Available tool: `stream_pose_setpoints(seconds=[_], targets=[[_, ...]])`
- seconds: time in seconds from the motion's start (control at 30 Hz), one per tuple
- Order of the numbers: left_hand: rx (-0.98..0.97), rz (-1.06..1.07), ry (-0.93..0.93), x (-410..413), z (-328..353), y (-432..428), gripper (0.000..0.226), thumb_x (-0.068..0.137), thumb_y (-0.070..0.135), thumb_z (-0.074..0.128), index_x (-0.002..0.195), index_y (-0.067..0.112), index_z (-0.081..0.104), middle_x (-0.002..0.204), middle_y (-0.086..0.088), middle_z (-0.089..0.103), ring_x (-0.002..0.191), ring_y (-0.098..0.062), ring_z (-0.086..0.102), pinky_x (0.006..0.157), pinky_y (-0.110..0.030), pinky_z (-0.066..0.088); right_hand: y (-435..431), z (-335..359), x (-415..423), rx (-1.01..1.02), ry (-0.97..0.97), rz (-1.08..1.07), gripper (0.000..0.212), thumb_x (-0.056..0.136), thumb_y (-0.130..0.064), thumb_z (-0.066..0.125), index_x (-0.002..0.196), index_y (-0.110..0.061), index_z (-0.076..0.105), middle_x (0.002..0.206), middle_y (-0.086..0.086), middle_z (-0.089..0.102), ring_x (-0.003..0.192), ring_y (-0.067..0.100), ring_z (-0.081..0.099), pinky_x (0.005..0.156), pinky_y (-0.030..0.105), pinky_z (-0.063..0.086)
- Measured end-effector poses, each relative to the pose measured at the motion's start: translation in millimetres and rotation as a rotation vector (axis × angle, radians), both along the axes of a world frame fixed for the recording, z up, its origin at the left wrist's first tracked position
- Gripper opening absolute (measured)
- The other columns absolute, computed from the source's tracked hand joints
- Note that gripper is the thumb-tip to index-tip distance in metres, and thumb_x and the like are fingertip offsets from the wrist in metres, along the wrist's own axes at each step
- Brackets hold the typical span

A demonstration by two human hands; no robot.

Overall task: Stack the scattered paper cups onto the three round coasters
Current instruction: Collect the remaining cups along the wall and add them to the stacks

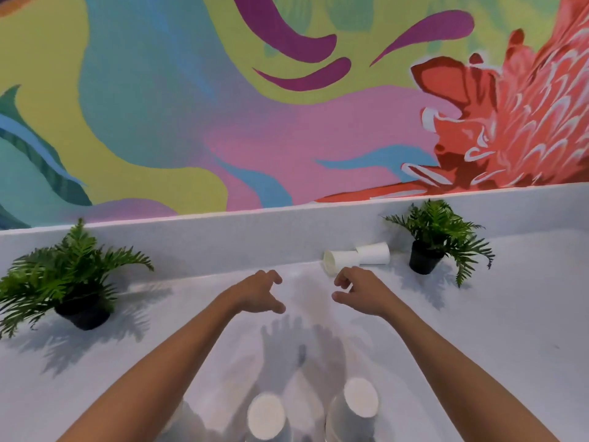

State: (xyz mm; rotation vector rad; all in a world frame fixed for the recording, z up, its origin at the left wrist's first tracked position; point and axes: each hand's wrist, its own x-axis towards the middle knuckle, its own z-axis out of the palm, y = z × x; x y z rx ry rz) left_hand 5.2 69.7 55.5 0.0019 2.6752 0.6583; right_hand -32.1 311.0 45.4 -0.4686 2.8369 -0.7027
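Note:
Two white paper cups lie on their sides against the back ledge: one [338, 260] with its mouth facing me, the other [375, 252] behind it to the right. My right hand [360, 290] hovers just in front of the nearer cup, fingers curled and apart, holding nothing. My left hand [259, 293] is level with it to the left, also open and empty. At the bottom edge, upside-down white cups stand close to me: a middle one [266, 416], a right one [360, 398], and a left one [188, 419] partly hidden by my left forearm. No coasters are visible.
A white counter [494, 346] runs back to a low white ledge [223, 231] below a colourful mural. A potted fern [73, 282] stands at the left and another potted fern [436, 240] at the right, close to the lying cups.

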Motion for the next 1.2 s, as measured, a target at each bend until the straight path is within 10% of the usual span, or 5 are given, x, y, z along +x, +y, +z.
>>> stream_pose_setpoints(seconds=[0.23,0.87,1.2], targets=[[-0.224,0.026,-0.012,-77.0,-54.3,46.9,0.066,0.084,0.036,0.063,0.141,0.022,0.033,0.142,-0.004,0.037,0.13,-0.026,0.037,0.103,-0.041,0.036,43.4,-53.8,-85.5,0.297,0.023,-0.195,0.04,0.091,-0.035,0.056,0.126,-0.016,0.051,0.131,0.008,0.045,0.123,0.026,0.042,0.096,0.035,0.042],[-0.4,-0.089,0.387,-192.3,-120.8,150.1,0.074,0.08,0.033,0.069,0.14,0.014,0.029,0.147,-0.007,0.029,0.14,-0.028,0.022,0.108,-0.041,0.027,67.9,-111.4,-217.2,0.666,0.191,-0.207,0.069,0.082,-0.013,0.062,0.141,-0.019,0.027,0.147,0.007,0.026,0.139,0.033,0.022,0.102,0.051,0.039],[-0.35,-0.003,0.307,-183.7,-124.3,156.4,0.066,0.083,0.03,0.067,0.134,0.012,0.03,0.124,-0.007,0.05,0.112,-0.025,0.05,0.089,-0.037,0.039,67.2,-122.1,-205.0,0.631,0.051,-0.201,0.066,0.083,-0.017,0.063,0.14,-0.018,0.029,0.141,0.005,0.035,0.133,0.026,0.03,0.099,0.043,0.037]])
